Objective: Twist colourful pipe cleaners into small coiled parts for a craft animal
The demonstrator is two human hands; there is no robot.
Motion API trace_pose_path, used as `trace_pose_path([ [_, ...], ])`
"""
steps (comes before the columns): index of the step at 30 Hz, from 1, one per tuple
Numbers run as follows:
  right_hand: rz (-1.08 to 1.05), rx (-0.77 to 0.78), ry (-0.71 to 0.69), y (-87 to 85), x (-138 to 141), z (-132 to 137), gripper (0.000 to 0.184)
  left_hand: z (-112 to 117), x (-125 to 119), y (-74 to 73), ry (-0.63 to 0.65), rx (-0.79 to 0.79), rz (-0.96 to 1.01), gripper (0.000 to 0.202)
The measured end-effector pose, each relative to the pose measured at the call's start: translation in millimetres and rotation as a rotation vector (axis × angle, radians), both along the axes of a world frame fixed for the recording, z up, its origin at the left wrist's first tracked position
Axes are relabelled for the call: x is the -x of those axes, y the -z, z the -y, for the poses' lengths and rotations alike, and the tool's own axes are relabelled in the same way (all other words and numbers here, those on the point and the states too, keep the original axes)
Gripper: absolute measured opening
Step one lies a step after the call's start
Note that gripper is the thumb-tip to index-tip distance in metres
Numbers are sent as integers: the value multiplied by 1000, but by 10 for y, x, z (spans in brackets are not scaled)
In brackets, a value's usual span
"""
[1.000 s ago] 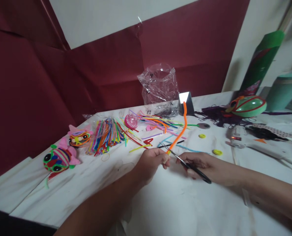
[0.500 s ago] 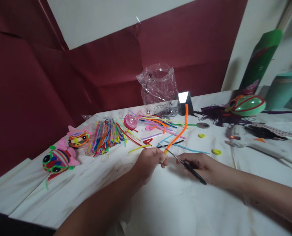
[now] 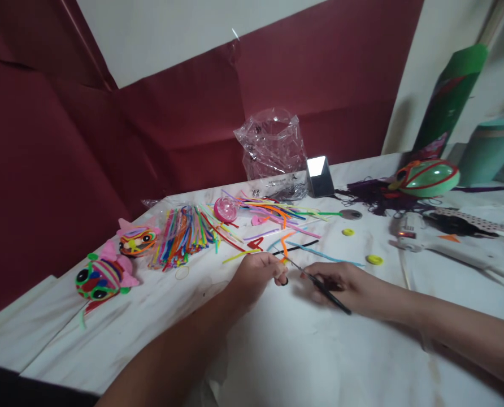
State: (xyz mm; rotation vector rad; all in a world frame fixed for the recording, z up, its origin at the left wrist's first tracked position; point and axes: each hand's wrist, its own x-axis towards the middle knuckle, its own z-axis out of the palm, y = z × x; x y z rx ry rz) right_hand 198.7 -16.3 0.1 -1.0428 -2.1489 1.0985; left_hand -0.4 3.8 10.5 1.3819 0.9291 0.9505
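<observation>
My left hand (image 3: 263, 272) is closed in a pinch at the middle of the table. A short bent orange pipe cleaner (image 3: 284, 246) rises from just beyond its fingertips. A small dark round thing shows under those fingertips; I cannot make out what it is. My right hand (image 3: 340, 282) is closed round scissors (image 3: 329, 295) with black handles. Their thin blades point left, at the orange pipe cleaner beside my left fingers. Behind the blades lie a black pipe cleaner (image 3: 305, 246) and a blue pipe cleaner (image 3: 332, 256).
To the left are two colourful fish-like crafts (image 3: 103, 277) and a bundle of pipe cleaners (image 3: 184, 234). A pink bowl (image 3: 225, 210), a clear plastic bag (image 3: 273, 150) and a dark upright device (image 3: 320, 178) stand behind. At right are yellow lids (image 3: 374, 260), a glue gun (image 3: 459, 254) and a green balloon-like craft (image 3: 432, 178).
The long orange pipe cleaner that stood up from my left hand now shows only as a short bent length by the blades. My right hand and the scissors shifted slightly left.
</observation>
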Motion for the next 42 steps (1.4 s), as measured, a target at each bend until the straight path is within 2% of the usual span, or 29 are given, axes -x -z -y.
trace_pose_path([
  [4,-67,114,-72,-32,0,15,38,-15,14,4,19,-25,-17,11],
  [8,-135,194,-152,-60,-15,26,34,5,20,-19,42,-41,-20,11],
  [16,-96,167,-165,-53,-47,13,39,18,33,-36,127,-5,-73,13],
  [21,-99,184,-129,-54,-30,28,40,1,35,-18,133,-3,-44,13],
  [27,-129,149,-104,-51,-9,32,35,9,26,-68,95,-30,-56,10],
  [32,-46,13,1,-70,-30,-9,31,-17,38,-69,16,-48,-149,8],
  [35,67,-88,162,-52,-158,-141,34,-67,49,-35,-23,-67,-125,11],
  [37,211,-172,359,-14,-321,-287,37,-112,61,-2,-60,-81,-106,13],
  [39,471,-255,555,35,-522,-443,37,-159,77,34,-108,-87,-92,14],
  [42,791,-325,673,91,-781,-623,29,-214,101,82,-163,-88,-57,18],
])
